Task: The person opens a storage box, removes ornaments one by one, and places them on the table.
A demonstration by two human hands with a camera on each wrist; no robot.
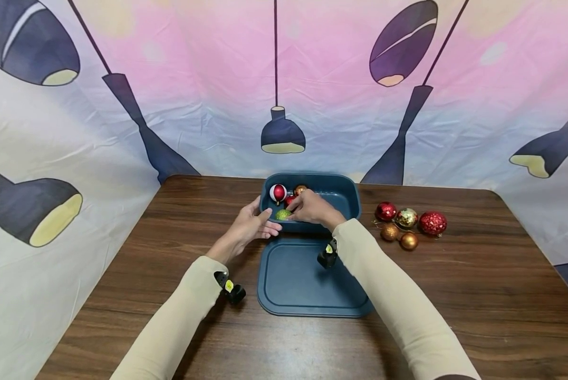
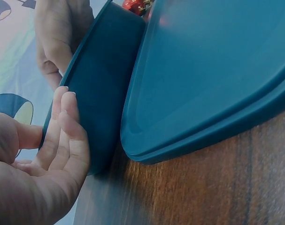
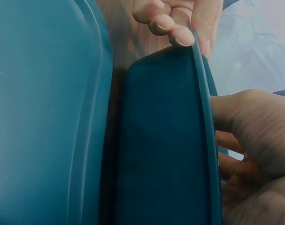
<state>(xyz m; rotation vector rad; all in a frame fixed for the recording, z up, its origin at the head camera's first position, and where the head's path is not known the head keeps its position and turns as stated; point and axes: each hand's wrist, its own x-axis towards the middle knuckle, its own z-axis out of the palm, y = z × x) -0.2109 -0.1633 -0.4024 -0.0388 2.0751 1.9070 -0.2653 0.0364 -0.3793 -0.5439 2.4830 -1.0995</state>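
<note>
My left hand (image 1: 247, 226) grips the near left corner of a dark teal plastic box (image 1: 344, 199), thumb over the rim and fingers along the outer wall. Inside the box, my right hand (image 1: 316, 209) pinches a green glittery ball ornament (image 1: 282, 215) by the near left corner. A red and white ornament (image 1: 278, 193), a copper one (image 1: 300, 189) and a red one (image 1: 290, 200) lie beside it, the last partly covered by the right fingers. In the right wrist view, the box wall (image 3: 161, 140) hides those fingertips.
The flat teal lid (image 1: 312, 285) lies on the wooden table (image 1: 492, 295) in front of the box. Several ornaments are grouped to the right, among them a red glittery one (image 1: 433, 223) and a gold one (image 1: 409, 241). A printed cloth (image 1: 227, 105) hangs behind the table.
</note>
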